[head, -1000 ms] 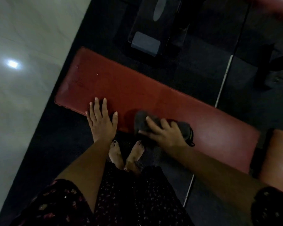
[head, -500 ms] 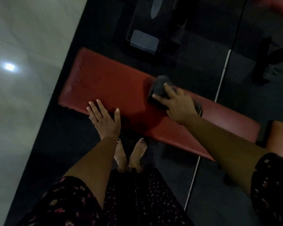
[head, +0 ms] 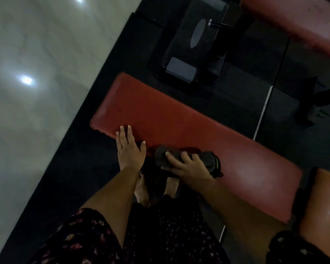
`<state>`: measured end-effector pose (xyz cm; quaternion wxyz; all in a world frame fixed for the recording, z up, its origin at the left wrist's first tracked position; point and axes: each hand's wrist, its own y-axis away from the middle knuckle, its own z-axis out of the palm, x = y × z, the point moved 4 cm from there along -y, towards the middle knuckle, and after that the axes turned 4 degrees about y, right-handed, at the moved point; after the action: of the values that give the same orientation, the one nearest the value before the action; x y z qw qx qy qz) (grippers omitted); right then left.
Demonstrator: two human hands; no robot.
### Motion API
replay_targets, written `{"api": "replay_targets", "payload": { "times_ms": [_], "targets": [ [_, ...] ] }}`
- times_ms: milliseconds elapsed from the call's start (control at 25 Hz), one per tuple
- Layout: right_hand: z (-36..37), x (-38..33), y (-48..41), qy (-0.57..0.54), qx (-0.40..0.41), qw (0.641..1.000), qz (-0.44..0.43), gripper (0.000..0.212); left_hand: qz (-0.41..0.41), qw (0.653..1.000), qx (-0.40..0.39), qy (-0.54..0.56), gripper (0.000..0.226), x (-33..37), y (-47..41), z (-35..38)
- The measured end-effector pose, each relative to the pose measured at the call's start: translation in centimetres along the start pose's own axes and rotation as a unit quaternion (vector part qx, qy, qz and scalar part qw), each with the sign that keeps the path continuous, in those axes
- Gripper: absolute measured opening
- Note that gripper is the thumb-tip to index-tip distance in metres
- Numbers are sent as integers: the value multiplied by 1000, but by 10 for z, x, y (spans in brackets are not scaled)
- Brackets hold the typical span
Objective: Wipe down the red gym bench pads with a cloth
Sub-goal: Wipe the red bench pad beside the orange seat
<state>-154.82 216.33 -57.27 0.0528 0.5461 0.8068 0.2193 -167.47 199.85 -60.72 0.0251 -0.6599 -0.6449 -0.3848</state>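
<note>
A long red bench pad (head: 179,122) runs from the middle left down to the right. My right hand (head: 187,166) presses a dark grey cloth (head: 161,156) onto the pad's near edge, fingers spread over it. My left hand (head: 129,147) lies flat on the near edge just left of the cloth, fingers apart, holding nothing. A second, more orange pad (head: 324,210) adjoins the long pad at the lower right. Another red pad (head: 293,20) shows blurred at the top right.
Black gym flooring lies under the bench, with pale shiny tile (head: 36,92) to the left. A dark machine base (head: 194,42) stands beyond the pad. A thin white line (head: 263,115) crosses the floor. My bare feet (head: 143,189) stand below the pad's near edge.
My right hand drew the cloth from the pad's far side back to its near edge. My left hand stayed on the near edge. The camera view shifted.
</note>
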Motion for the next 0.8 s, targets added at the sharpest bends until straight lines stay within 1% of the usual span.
{"api": "replay_targets", "payload": {
  "times_ms": [80, 160, 240, 320, 360, 400, 480, 560, 600, 640, 680, 720, 800],
  "targets": [
    [-5, 41, -4, -72, -9, 992, 106, 73, -9, 1000, 10, 18, 78, -2, 2, -1],
    [-6, 88, -9, -119, -56, 967, 219, 75, -49, 997, 20, 58, 80, 0, 2, -1],
    [-6, 130, -17, -139, -80, 945, 286, 74, -79, 993, 19, 81, 81, 4, 1, -2],
    [-7, 164, -29, -176, -93, 921, 334, 71, -80, 992, 14, 92, 82, 8, -3, -2],
    [-8, 172, -35, -195, -108, 912, 343, 71, -79, 992, 18, 98, 82, 7, -3, -1],
    [-10, 172, -42, -197, -118, 914, 336, 72, -79, 991, 25, 105, 82, 5, -2, -1],
    [-16, 150, -48, -156, -115, 943, 272, 76, -71, 990, 36, 115, 82, 0, 0, 0],
    [-14, 102, -42, -123, -102, 971, 175, 78, -64, 991, 40, 109, 82, -2, -2, 0],
    [-9, 72, -34, -98, -83, 985, 117, 80, -69, 991, 43, 109, 81, -3, -2, 0],
    [-4, 39, -23, -77, -56, 993, 66, 83, -73, 990, 46, 111, 81, -2, -2, -1],
    [0, 9, -13, -66, -65, 995, 23, 85, -76, 989, 54, 116, 79, 0, -2, -2],
    [1, -14, -8, -52, -61, 997, -20, 79, -78, 986, 69, 127, 76, 1, -2, -5],
    [-6, -40, -11, -33, -27, 995, -94, 59, -85, 981, 100, 145, 71, -1, -3, -15]
  ]
}}
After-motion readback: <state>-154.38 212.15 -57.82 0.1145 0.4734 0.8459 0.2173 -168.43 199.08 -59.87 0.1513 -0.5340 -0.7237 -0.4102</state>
